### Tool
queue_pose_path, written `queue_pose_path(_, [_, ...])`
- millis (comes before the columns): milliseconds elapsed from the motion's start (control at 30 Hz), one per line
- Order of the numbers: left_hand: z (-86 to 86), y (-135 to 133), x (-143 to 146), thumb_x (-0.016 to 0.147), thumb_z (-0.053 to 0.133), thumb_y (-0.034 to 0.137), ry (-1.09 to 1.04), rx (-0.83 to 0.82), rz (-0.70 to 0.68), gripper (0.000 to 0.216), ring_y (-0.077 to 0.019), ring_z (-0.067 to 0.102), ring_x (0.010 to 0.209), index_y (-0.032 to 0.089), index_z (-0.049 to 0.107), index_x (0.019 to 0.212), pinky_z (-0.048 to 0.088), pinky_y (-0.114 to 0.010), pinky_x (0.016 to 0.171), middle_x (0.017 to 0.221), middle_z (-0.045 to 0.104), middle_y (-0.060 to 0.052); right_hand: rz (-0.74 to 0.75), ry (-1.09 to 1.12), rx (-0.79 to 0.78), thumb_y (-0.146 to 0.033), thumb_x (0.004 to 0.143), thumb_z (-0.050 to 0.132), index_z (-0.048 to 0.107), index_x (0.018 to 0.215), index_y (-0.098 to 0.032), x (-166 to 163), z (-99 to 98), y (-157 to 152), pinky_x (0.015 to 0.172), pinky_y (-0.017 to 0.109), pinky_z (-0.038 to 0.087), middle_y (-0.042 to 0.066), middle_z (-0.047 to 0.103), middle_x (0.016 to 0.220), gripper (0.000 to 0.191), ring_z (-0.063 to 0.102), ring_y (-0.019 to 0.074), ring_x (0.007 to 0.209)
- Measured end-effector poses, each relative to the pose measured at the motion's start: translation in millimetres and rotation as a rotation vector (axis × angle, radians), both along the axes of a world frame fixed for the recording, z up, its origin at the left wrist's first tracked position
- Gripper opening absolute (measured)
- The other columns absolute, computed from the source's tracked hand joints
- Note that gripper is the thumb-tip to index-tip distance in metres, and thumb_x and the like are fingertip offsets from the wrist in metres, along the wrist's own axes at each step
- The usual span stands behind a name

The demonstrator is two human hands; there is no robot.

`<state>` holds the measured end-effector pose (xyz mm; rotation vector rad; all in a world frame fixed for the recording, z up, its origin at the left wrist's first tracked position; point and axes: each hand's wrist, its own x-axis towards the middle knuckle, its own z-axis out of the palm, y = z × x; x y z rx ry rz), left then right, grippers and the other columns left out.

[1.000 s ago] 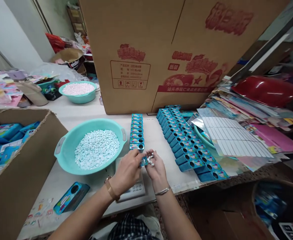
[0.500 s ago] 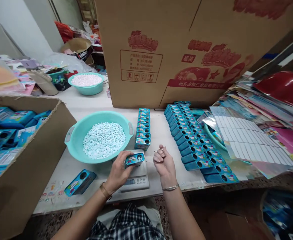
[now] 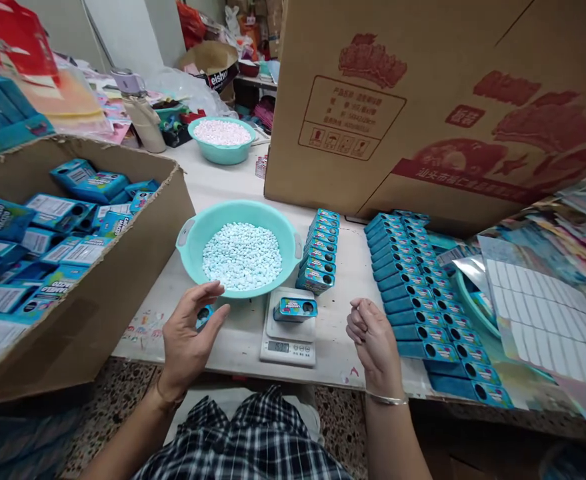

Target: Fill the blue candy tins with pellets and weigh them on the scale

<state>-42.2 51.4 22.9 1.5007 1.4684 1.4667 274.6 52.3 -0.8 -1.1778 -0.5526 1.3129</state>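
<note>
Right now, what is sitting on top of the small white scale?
One blue candy box lies flat on the scale, label up, its round hole to the right. No hand touches it. The box covers much of the platform; its contents cannot be seen. The display below stays visible but unreadable.

Two hands: left [image 3: 189, 337], right [image 3: 371, 339]. Two teal basins of pellets: near [image 3: 193, 230], far [image 3: 223, 155]. One scale [image 3: 289, 337], bearing one tin [image 3: 295, 309]. Two cartons: left [image 3: 123, 267], rear [image 3: 423, 100].
</note>
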Motion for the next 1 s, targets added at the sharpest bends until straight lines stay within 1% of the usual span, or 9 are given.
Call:
queue_pose_path(167, [-23.0, -17, -21, 0.085, 0.069, 0.03, 0.017, -0.067, 0.092, 0.032, -0.0196, 0.065, 0.1, 0.023, 0.064, 0.116, 0.053, -0.036, 0.094, 0.11, 0.066, -0.005, 0.054, -0.071, -0.002, -0.043, 0.081, 0.071, 0.062, 0.088, -0.018, -12, 3.4, 5, 0.039, 0.015, 0.017, -0.009, 0.031, 0.056, 0.027, 0.019, 0.004, 0.044])
queue_pose_path(300, [-31.7, -23, -31, 0.086, 0.068, 0.032, 0.018, -0.085, 0.135, 0.032, -0.02, 0.065, 0.101, 0.022, 0.064, 0.116, 0.054, -0.037, 0.094, 0.111, 0.065, -0.006, 0.107, -0.18, 0.0, -0.045, 0.083, 0.069, 0.06, 0.089, -0.02, -21, 7.8, 8, 0.041, 0.017, 0.016, -0.009, 0.032, 0.058, 0.028, 0.021, 0.0057, 0.046])
queue_pose_path(400, [-34.0, -25, -35, 0.086, 0.067, 0.033, 0.034, -0.083, 0.138, 0.032, -0.0201, 0.065, 0.1, 0.022, 0.064, 0.116, 0.054, -0.038, 0.094, 0.111, 0.064, -0.006, 0.194, -0.334, 0.01, -0.048, 0.086, 0.065, 0.058, 0.088, -0.021, -26, 10.9, 9, 0.043, 0.019, 0.02, -0.008, 0.034, 0.058, 0.028, 0.024, 0.0077, 0.048])
queue_pose_path(567, [-38.8, -28, -32, 0.087, 0.065, 0.034, 0.065, -0.096, 0.094, 0.03, -0.0202, 0.064, 0.1, 0.022, 0.063, 0.115, 0.053, -0.039, 0.095, 0.111, 0.065, -0.005, 0.303, -0.679, 0.129, -0.046, 0.09, 0.058, 0.061, 0.083, -0.021, -40, 19.1, 13, 0.053, 0.023, 0.033, -0.004, 0.045, 0.063, 0.026, 0.038, 0.0121, 0.057])
queue_pose_path(667, [-43.1, -30, -28, 0.088, 0.065, 0.033, 0.073, -0.089, 0.06, 0.029, -0.0202, 0.064, 0.102, 0.022, 0.063, 0.115, 0.053, -0.039, 0.096, 0.112, 0.064, -0.005, 0.357, -0.866, 0.15, -0.043, 0.093, 0.054, 0.063, 0.086, -0.023, -49, 23.4, 15, 0.061, 0.025, 0.036, -0.003, 0.052, 0.066, 0.023, 0.044, 0.0138, 0.061])
queue_pose_path(733, [-44.5, -30, -25, 0.088, 0.064, 0.032, 0.074, -0.087, 0.037, 0.027, -0.0197, 0.064, 0.102, 0.022, 0.063, 0.114, 0.053, -0.038, 0.097, 0.112, 0.064, -0.005, 0.386, -0.921, 0.149, -0.042, 0.093, 0.055, 0.065, 0.089, -0.024, -51, 25.1, 16, 0.062, 0.026, 0.036, -0.002, 0.057, 0.069, 0.021, 0.048, 0.0146, 0.064])
queue_pose_path(833, [-43.2, -32, -24, 0.088, 0.065, 0.032, 0.079, -0.081, 0.031, 0.026, -0.0193, 0.064, 0.1, 0.023, 0.064, 0.112, 0.053, -0.038, 0.096, 0.11, 0.065, -0.004, 0.297, -0.799, 0.137, -0.044, 0.09, 0.059, 0.067, 0.089, -0.023, -40, 26.4, 17, 0.054, 0.024, 0.033, -0.003, 0.052, 0.063, 0.023, 0.043, 0.0128, 0.058])
queue_pose_path(933, [-39.9, -32, -27, 0.087, 0.065, 0.031, 0.061, -0.06, 0.07, 0.026, -0.0195, 0.064, 0.101, 0.023, 0.064, 0.112, 0.053, -0.037, 0.095, 0.11, 0.065, -0.004, 0.057, -0.454, 0.111, -0.047, 0.086, 0.064, 0.063, 0.083, -0.021, -17, 26.4, 17, 0.043, 0.021, 0.02, -0.008, 0.033, 0.054, 0.026, 0.026, 0.0084, 0.046])
queue_pose_path(1000, [-38.5, -32, -29, 0.087, 0.066, 0.03, 0.042, -0.071, 0.089, 0.027, -0.0197, 0.064, 0.1, 0.023, 0.064, 0.113, 0.054, -0.038, 0.093, 0.11, 0.065, -0.004, -0.077, -0.216, 0.1, -0.048, 0.083, 0.068, 0.059, 0.08, -0.021, 0, 25.0, 16, 0.04, 0.02, 0.015, -0.01, 0.026, 0.053, 0.028, 0.017, 0.0066, 0.043])
